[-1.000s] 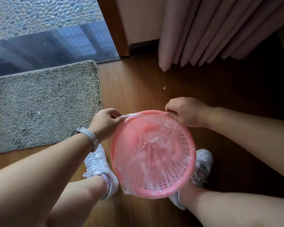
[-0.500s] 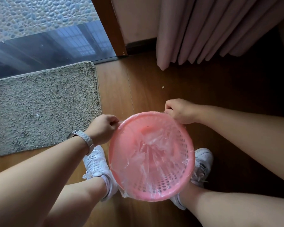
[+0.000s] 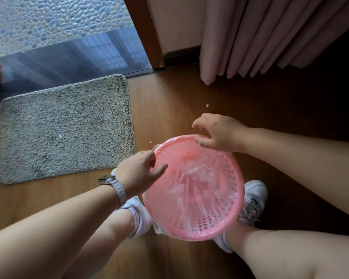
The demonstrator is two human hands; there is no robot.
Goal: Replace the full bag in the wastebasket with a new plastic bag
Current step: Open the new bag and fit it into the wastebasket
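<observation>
Pink wastebasket (image 3: 233,179) sits on wood floor (image 3: 169,109) between the person's shoes, clear plastic bag (image 3: 189,188) lining it and folded over the rim. Left hand (image 3: 138,173) hovers at the left rim, palm down, grip spread, fingers loose, holding nothing. Right hand (image 3: 220,133) over the far rim, wrist bent, fingers curled apart, grip empty. Watch (image 3: 117,187) on left wrist. Mat (image 3: 65,127) left.

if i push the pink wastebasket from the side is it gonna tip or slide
The pink wastebasket looks like thin perforated plastic holding only a clear plastic bag, so it is probably very light and would likely slide on the smooth wooden floor. A push near the rim might tip it. Neither the left hand nor the right hand grips it.
</observation>
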